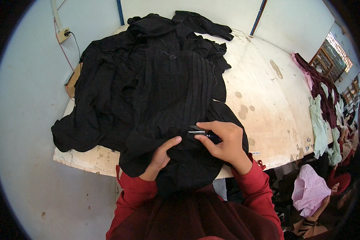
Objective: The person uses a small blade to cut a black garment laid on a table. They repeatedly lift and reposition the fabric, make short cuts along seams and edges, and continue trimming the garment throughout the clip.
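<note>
Maroon clothing: the wearer's own dark front (196, 218), nearest the camera, just below the near edge of the black cloth
Red sleeves: one (138, 196) at the near left of the black cloth, the other (258, 190) at its near right
Black cloth (164, 88): rumpled and heaped over much of the bench (274, 120), its near part hanging over the edge; a row of long pleats runs down its right half, and pale threads (171, 55) lie on its upper part
Left hand (161, 158): clamped on the near part of the black cloth, thumb laid on top, the other fingers hidden under a fold
Right hand (228, 142): closed round small snips (197, 132), thumb and forefinger pressed to either side
Snips: just above the near right part of the black cloth, tips pointing left toward the left thumb, blades slightly apart; whether they touch the fabric I cannot tell
Bench top: pale, with brown stains (244, 112) to the right of the black cloth
Socket (63, 35): on the wall, left of the black cloth's far end, with a dark plug in it
Hanging clothes: maroon cloth (326, 96) and pale green cloth (317, 124), well apart from the black cloth, to its right
Pink cloth (310, 190): low at the right, well apart from the black cloth, with another person's arm (323, 206) beside it
</note>
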Demonstrator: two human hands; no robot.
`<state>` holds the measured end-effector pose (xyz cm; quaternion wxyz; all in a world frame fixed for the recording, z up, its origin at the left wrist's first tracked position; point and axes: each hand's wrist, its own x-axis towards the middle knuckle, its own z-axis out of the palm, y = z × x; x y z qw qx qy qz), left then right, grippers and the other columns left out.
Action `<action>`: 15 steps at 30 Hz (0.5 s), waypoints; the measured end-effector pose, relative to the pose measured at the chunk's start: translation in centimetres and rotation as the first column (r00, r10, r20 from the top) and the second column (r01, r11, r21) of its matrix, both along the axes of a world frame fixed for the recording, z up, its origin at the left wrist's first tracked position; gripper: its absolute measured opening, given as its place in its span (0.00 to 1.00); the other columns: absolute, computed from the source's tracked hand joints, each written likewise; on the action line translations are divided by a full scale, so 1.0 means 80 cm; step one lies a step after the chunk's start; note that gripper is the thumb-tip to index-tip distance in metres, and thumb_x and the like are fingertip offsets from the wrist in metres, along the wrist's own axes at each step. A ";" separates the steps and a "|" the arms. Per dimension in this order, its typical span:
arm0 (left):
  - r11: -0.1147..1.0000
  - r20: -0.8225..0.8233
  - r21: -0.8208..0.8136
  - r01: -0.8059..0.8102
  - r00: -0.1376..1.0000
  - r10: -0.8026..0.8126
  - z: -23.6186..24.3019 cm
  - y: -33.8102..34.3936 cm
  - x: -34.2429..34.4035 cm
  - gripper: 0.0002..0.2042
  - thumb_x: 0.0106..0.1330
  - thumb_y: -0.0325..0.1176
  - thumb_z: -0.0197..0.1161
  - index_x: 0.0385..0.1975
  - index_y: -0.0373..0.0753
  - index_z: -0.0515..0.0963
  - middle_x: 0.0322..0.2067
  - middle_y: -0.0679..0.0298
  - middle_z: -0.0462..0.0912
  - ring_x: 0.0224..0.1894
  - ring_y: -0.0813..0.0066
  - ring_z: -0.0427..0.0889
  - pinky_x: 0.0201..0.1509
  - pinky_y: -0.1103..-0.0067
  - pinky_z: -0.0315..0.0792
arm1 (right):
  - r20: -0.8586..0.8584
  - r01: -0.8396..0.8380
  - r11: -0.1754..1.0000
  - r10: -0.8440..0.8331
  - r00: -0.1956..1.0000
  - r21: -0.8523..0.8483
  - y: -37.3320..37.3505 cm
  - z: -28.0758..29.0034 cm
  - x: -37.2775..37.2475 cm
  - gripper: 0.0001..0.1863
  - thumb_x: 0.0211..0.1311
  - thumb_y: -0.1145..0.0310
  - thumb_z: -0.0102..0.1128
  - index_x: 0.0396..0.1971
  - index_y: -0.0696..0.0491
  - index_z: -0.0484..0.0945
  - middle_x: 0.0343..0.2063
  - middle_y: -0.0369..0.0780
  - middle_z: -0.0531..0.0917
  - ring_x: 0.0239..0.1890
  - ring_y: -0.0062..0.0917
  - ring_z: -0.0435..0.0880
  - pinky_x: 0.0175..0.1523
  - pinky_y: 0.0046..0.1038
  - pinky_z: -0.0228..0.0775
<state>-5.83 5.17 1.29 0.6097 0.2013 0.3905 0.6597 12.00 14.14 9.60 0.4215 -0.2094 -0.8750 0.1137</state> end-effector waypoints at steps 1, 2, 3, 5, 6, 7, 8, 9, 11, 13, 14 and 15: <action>1.000 -0.009 -0.007 0.006 1.000 -0.006 0.001 -0.001 -0.001 0.16 0.62 0.28 0.64 0.48 0.31 0.78 0.46 0.54 0.82 0.49 0.64 0.81 0.55 0.68 0.75 | 0.006 0.002 1.000 -0.002 1.000 -0.008 0.002 -0.004 0.002 0.09 0.51 0.64 0.71 0.32 0.50 0.85 0.25 0.38 0.86 0.24 0.30 0.85 0.29 0.27 0.73; 1.000 -0.005 0.000 0.006 1.000 -0.006 -0.001 -0.001 -0.001 0.16 0.61 0.28 0.64 0.49 0.31 0.78 0.46 0.54 0.82 0.49 0.64 0.81 0.55 0.68 0.75 | 0.011 0.003 1.000 -0.002 1.000 -0.016 0.003 -0.006 0.002 0.09 0.51 0.64 0.71 0.32 0.50 0.85 0.25 0.38 0.86 0.24 0.30 0.85 0.29 0.27 0.73; 1.000 -0.002 0.008 0.006 1.000 -0.005 -0.003 0.000 -0.002 0.16 0.61 0.28 0.64 0.49 0.31 0.78 0.46 0.54 0.82 0.49 0.64 0.81 0.55 0.68 0.75 | -0.005 0.012 0.999 -0.012 1.000 -0.031 0.003 -0.006 0.001 0.09 0.51 0.65 0.71 0.32 0.50 0.85 0.25 0.38 0.86 0.24 0.30 0.85 0.29 0.27 0.73; 1.000 0.012 0.014 0.012 1.000 -0.012 -0.004 0.000 -0.002 0.16 0.61 0.28 0.64 0.49 0.31 0.78 0.47 0.54 0.82 0.49 0.64 0.81 0.55 0.68 0.74 | -0.036 0.032 0.998 -0.034 0.999 -0.060 0.002 -0.004 0.000 0.09 0.51 0.65 0.71 0.32 0.50 0.86 0.25 0.38 0.86 0.24 0.30 0.85 0.30 0.27 0.74; 1.000 0.023 0.013 0.019 1.000 -0.019 -0.004 0.000 -0.002 0.16 0.61 0.28 0.64 0.49 0.31 0.78 0.47 0.54 0.82 0.49 0.64 0.81 0.55 0.68 0.74 | -0.043 0.021 0.998 -0.023 0.999 -0.063 0.002 -0.003 -0.001 0.09 0.51 0.65 0.71 0.32 0.51 0.85 0.25 0.38 0.86 0.24 0.31 0.85 0.30 0.27 0.74; 1.000 0.033 0.012 0.026 0.999 -0.027 -0.003 0.001 -0.002 0.16 0.61 0.28 0.64 0.49 0.31 0.78 0.47 0.54 0.82 0.49 0.64 0.81 0.56 0.68 0.74 | -0.051 0.010 0.998 -0.013 0.999 -0.065 0.002 -0.003 -0.001 0.09 0.51 0.65 0.71 0.32 0.51 0.85 0.25 0.38 0.86 0.25 0.31 0.85 0.30 0.27 0.74; 1.000 0.026 0.009 0.025 0.999 -0.026 -0.004 0.001 -0.002 0.16 0.62 0.28 0.64 0.49 0.31 0.78 0.47 0.54 0.82 0.49 0.64 0.81 0.55 0.68 0.74 | -0.059 -0.002 0.998 -0.003 0.998 -0.068 0.003 -0.004 -0.001 0.09 0.51 0.65 0.71 0.32 0.51 0.85 0.25 0.38 0.86 0.25 0.31 0.85 0.30 0.27 0.74; 1.000 0.019 0.005 0.025 1.000 -0.025 -0.005 0.001 -0.003 0.16 0.62 0.28 0.64 0.49 0.31 0.78 0.47 0.54 0.82 0.49 0.64 0.81 0.55 0.68 0.74 | -0.051 -0.010 0.997 0.006 0.999 -0.073 0.003 -0.004 0.000 0.09 0.51 0.65 0.71 0.32 0.51 0.85 0.25 0.39 0.86 0.25 0.31 0.85 0.30 0.27 0.74; 1.000 0.016 0.019 0.013 1.000 -0.013 -0.003 0.000 -0.002 0.16 0.62 0.28 0.63 0.49 0.31 0.78 0.46 0.54 0.82 0.49 0.64 0.81 0.55 0.69 0.75 | -0.036 -0.028 0.996 0.025 0.999 -0.083 0.004 -0.006 0.001 0.09 0.51 0.65 0.71 0.32 0.51 0.85 0.26 0.39 0.86 0.25 0.31 0.86 0.31 0.27 0.74; 0.998 0.024 0.055 -0.009 1.000 0.008 0.002 -0.001 0.002 0.16 0.62 0.29 0.63 0.49 0.31 0.78 0.46 0.54 0.82 0.48 0.64 0.81 0.55 0.69 0.75 | 0.008 -0.026 0.995 0.027 1.000 -0.100 0.000 0.004 0.001 0.10 0.51 0.65 0.71 0.32 0.51 0.85 0.27 0.39 0.86 0.26 0.31 0.86 0.32 0.26 0.74; 0.999 0.024 0.049 -0.003 1.000 0.002 0.002 -0.001 0.001 0.15 0.62 0.29 0.63 0.48 0.31 0.78 0.46 0.54 0.82 0.48 0.64 0.81 0.55 0.69 0.75 | 0.030 -0.023 0.994 0.026 0.999 -0.108 -0.002 0.008 0.001 0.10 0.51 0.65 0.71 0.32 0.52 0.85 0.28 0.40 0.86 0.27 0.31 0.86 0.32 0.26 0.75; 0.999 0.025 0.044 0.003 1.000 -0.004 0.000 -0.001 0.000 0.15 0.63 0.28 0.63 0.48 0.31 0.78 0.45 0.54 0.83 0.48 0.64 0.81 0.55 0.69 0.75 | 0.035 -0.023 0.993 0.027 0.999 -0.114 -0.002 0.008 0.001 0.10 0.51 0.64 0.71 0.32 0.51 0.85 0.28 0.39 0.86 0.27 0.31 0.86 0.32 0.26 0.75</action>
